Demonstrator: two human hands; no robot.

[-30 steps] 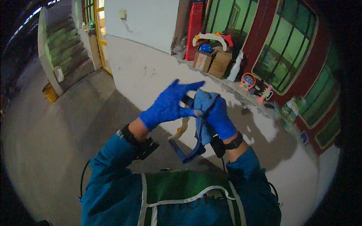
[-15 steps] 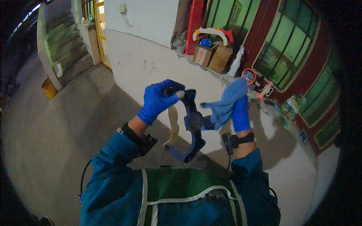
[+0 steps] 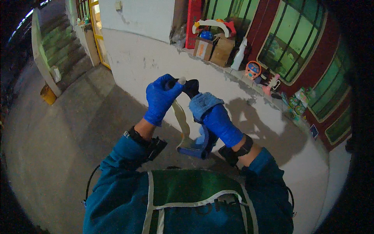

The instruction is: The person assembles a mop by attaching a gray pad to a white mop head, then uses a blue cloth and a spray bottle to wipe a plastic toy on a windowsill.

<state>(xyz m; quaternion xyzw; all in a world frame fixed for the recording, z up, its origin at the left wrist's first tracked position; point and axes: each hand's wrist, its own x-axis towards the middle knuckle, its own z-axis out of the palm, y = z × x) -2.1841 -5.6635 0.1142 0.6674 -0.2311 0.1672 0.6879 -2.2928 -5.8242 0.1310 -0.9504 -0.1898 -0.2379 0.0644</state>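
Note:
My left hand (image 3: 160, 99), in a blue glove, is closed on the upper end of a curved plastic frame (image 3: 198, 152), dark blue on one side and cream on the other. A small pale rounded tip shows by the left thumb; I cannot tell what it is. My right hand (image 3: 223, 124), also gloved in blue, holds a light blue cloth (image 3: 205, 104) bunched over its fingers. The cloth lies against the dark blue side of the frame and hides its middle. The frame is held up in the air in front of me.
A pale wall (image 3: 144, 58) stands ahead. Along its window ledge are cardboard boxes (image 3: 222, 50), a white bottle (image 3: 239, 54), an orange round toy (image 3: 253, 70) and a pink toy (image 3: 270, 85). Stairs (image 3: 64, 50) and a yellow bucket (image 3: 48, 94) are at the far left.
My right hand and the cloth have moved left and down, from beside the frame onto its dark blue side. The left hand keeps its hold. The view has shifted slightly.

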